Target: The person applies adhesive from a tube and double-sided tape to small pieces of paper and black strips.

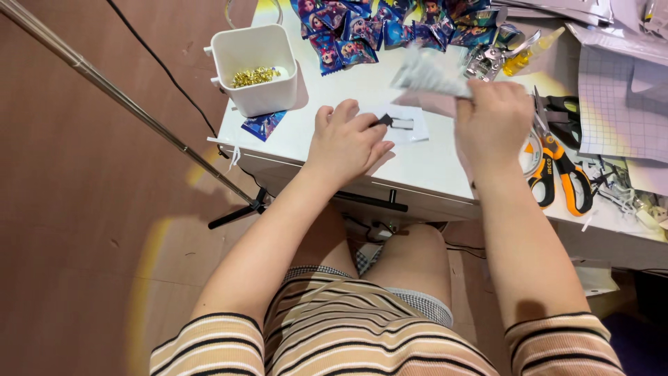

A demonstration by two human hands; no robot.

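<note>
the left hand (346,143) rests on the white table (431,163) with its fingers curled, the fingertips pinching a small dark piece (383,120) that sits on a white paper card (407,125) just beyond them. the hand is closed on that piece, thumb and forefinger doing the holding. the right hand (494,122) is raised slightly off to the side of the left one, closed around a clear, shiny packet (431,78) that sticks out past its knuckles; the packet is blurred, so what is inside cannot be told.

beyond both hands lies a heap of blue printed sachets (390,28). to the far side of the left hand stands a white tub (254,66) holding small gold bits (254,75), and a single blue sachet (263,125) lies just under the tub's near edge. on the outer side of the right hand lie orange-handled scissors (560,174), nearly touching the wrist, with a metal punch tool (487,59) beyond the knuckles.

as a judgement, the step in hand looks like fitting the card and dark piece to the packet: one part is steadied while the other is brought over. the next move would call for lining the packet's edge up with the card, with the left pinch kept firm so the small piece does not slide.
</note>
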